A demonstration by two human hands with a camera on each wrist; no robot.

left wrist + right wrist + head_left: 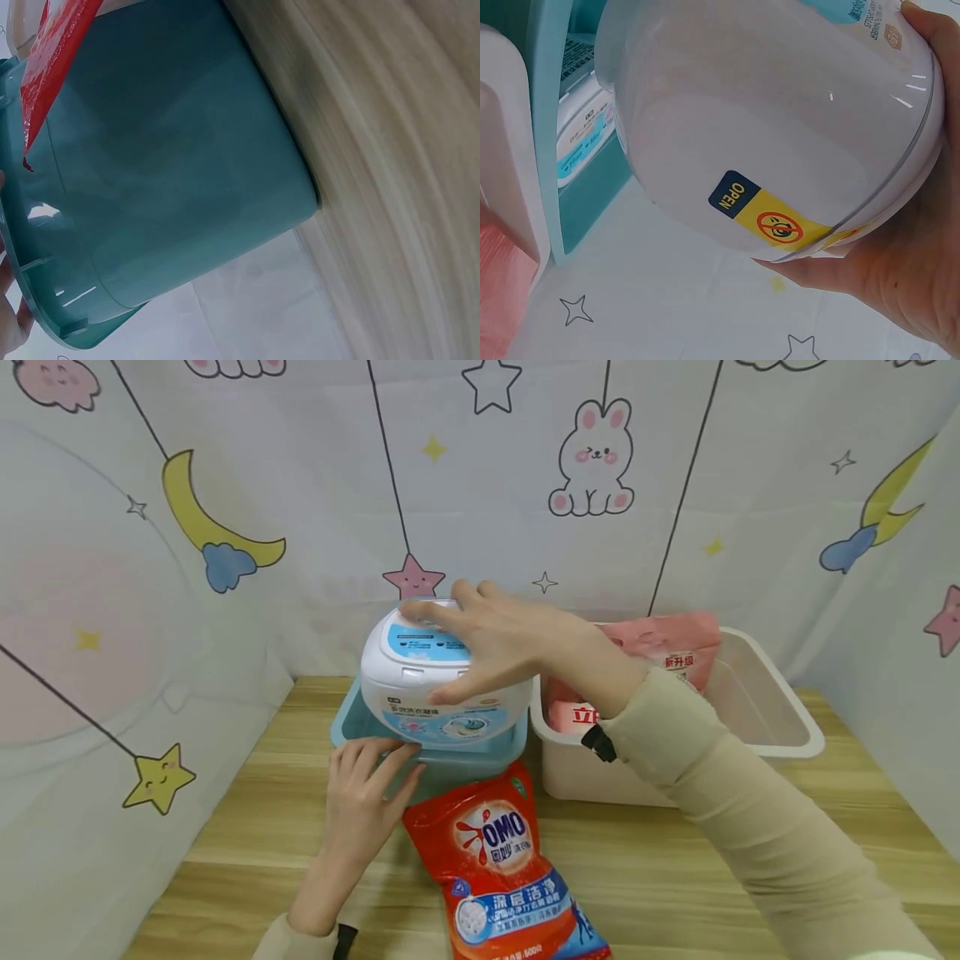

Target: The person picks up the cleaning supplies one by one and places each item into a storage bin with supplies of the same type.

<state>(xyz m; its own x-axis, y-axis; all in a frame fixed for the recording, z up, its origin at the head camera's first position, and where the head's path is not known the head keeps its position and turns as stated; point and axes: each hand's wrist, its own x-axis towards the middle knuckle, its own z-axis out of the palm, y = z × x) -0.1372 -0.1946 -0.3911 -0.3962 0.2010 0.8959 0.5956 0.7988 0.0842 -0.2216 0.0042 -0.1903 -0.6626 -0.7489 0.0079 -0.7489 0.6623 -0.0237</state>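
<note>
My right hand [502, 639] grips a rounded white box of laundry pods [442, 722] from above, fingers across its blue-labelled lid and thumb down the front. The box sits tilted over the mouth of a teal bin [468, 766]; the right wrist view shows its smooth white side with a yellow "OPEN" sticker [776, 225]. At the bin's front left rim is my left hand [367, 785], its fingers curled over the edge. A second white package with a blue label [585, 142] shows inside the bin. Before it lies a red OMO detergent bag [495, 860], top close against the bin.
To the right stands a cream bin [615, 777] holding pink detergent bags [675, 647], partly behind my right forearm. Both bins rest on a wood-grain table [247, 860]. A white curtain [322, 460] printed with cartoons hangs around the back and sides.
</note>
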